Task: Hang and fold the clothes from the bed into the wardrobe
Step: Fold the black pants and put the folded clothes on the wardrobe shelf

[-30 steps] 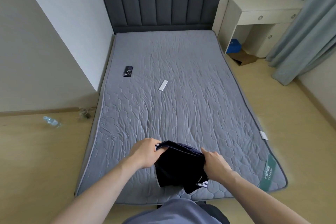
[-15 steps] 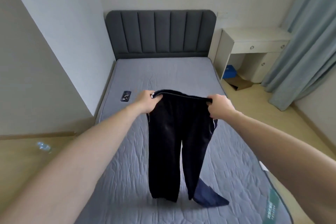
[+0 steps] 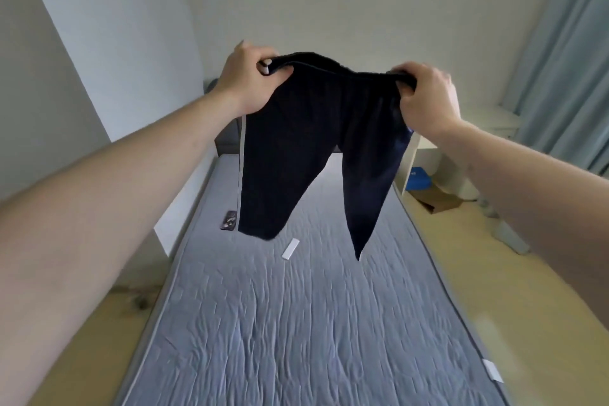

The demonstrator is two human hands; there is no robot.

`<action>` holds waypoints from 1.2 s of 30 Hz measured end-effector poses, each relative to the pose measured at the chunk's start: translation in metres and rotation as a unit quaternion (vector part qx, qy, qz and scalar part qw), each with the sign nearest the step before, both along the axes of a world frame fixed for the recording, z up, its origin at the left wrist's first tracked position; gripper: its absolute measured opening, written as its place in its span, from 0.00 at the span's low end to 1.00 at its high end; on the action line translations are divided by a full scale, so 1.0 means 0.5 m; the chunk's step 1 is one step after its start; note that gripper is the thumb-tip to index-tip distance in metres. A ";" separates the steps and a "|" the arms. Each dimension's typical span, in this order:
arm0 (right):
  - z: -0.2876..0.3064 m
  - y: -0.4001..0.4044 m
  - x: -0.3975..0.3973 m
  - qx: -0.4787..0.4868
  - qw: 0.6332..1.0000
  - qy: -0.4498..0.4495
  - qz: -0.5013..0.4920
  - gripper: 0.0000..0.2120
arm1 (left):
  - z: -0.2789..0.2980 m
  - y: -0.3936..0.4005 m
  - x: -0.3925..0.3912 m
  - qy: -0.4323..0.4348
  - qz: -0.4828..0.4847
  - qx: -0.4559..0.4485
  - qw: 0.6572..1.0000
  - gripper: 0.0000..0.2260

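Dark navy trousers with a pale side stripe (image 3: 316, 142) have risen clear of the grey quilted mattress (image 3: 296, 323), their legs now swinging free.

The bed fills a pale-walled room with a white desk (image 3: 425, 155) and blue-grey curtain (image 3: 566, 53) at right; a black phone (image 3: 229, 220) and white remote (image 3: 291, 249) lie on it. The left hand (image 3: 245, 81) and right hand (image 3: 426, 97) each clamp a waistband end, held higher than before.

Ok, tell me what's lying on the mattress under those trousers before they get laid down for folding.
The trousers hang clear of the mattress. Two things lie beneath: a phone near the left edge and a small white strip near the middle.
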State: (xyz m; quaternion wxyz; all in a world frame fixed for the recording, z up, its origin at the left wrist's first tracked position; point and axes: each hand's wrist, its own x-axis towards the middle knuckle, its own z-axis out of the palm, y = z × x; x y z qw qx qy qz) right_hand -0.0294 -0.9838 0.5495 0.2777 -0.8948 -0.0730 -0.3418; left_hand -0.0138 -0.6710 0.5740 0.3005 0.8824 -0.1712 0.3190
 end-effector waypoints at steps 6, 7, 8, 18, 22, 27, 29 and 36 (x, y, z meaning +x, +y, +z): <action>-0.190 -0.002 -0.047 -0.085 0.993 0.073 0.026 0.14 | -0.192 0.031 -0.056 0.120 -0.003 0.021 0.993 0.09; -0.243 -0.001 -0.055 -0.110 0.988 0.100 0.031 0.13 | -0.245 0.035 -0.066 0.146 -0.001 0.021 0.989 0.09; -0.302 0.001 -0.063 -0.136 0.981 0.132 0.038 0.13 | -0.307 0.039 -0.076 0.173 0.001 0.020 0.985 0.09; -0.989 0.016 -0.232 -0.196 0.858 0.468 0.081 0.17 | -1.035 0.047 -0.277 0.490 0.015 0.000 0.871 0.07; -1.239 0.018 -0.358 -0.195 0.800 0.557 0.107 0.17 | -1.275 0.047 -0.410 0.574 0.003 0.005 0.819 0.06; -1.473 0.012 -0.524 -0.202 0.717 0.654 0.131 0.19 | -1.516 0.033 -0.565 0.644 0.007 0.017 0.765 0.02; -1.541 0.006 -0.576 -0.197 0.699 0.676 0.123 0.20 | -1.596 0.028 -0.624 0.666 0.009 0.039 0.745 0.08; -1.710 0.016 -0.698 -0.209 0.636 0.732 0.126 0.22 | -1.766 0.020 -0.761 0.693 0.030 0.057 0.718 0.21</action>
